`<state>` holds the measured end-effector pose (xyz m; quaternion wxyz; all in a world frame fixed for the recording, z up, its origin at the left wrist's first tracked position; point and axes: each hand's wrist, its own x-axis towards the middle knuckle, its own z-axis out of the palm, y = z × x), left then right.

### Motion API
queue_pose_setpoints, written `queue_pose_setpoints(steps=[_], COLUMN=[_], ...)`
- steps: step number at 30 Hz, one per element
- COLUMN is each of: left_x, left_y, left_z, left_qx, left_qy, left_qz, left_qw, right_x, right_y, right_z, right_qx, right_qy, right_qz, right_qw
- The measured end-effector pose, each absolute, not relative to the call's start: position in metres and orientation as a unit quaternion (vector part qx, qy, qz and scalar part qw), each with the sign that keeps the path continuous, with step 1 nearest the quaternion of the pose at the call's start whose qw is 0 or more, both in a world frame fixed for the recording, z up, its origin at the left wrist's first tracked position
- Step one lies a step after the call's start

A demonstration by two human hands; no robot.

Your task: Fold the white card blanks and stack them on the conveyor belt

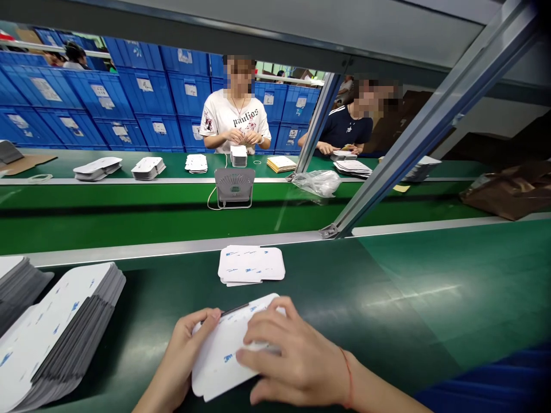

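Note:
My left hand (185,350) grips the left edge of a white adhesive pad (224,373), thumb on top. The pad has rounded corners, blue 3M print and a dark strip along its far edge; it is held tilted above the bench. Over the pad's right side is my right hand (288,350), its fingers bent and apart, covering part of the surface. Whether its fingertips press on the pad I cannot tell. Just beyond lies a small pile of similar white pads (252,264). A tall stack of white-topped, dark-edged pads (73,310) leans at the left.
A metal rail (172,248) and slanted post (387,166) border the green bench (344,321). Past them, a grey fan (235,188) stands on a green belt (107,215). Two people work opposite beside card stacks (98,167). Blue crates (146,92) rise behind.

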<state>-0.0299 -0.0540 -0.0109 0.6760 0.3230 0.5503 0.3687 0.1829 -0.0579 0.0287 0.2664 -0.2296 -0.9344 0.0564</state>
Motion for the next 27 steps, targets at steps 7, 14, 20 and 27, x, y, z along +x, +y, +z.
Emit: queue_pose_setpoints(steps=[7,14,20,27], left_x=[-0.034,-0.037,-0.043,-0.048], left_y=[-0.052,-0.053,-0.049,-0.052], left_z=[-0.014,-0.015,-0.008,-0.01], left_qx=[0.335,0.366,0.496,0.743], left_qy=[0.551,0.516,0.533,0.387], left_qz=[0.333,0.307,0.344,0.425], left_qw=[0.688,0.711,0.593,0.342], right_x=[0.173,0.171,0.177,0.192], right_y=[-0.069,-0.065,-0.068,-0.066], right_z=[0.009,0.013,0.011,-0.018], right_qx=[-0.201,-0.187,-0.189,-0.484], right_qy=[-0.937,-0.93,-0.918,-0.712], right_qz=[-0.02,-0.015,-0.009,0.266], right_qw=[0.284,0.316,0.349,0.434])
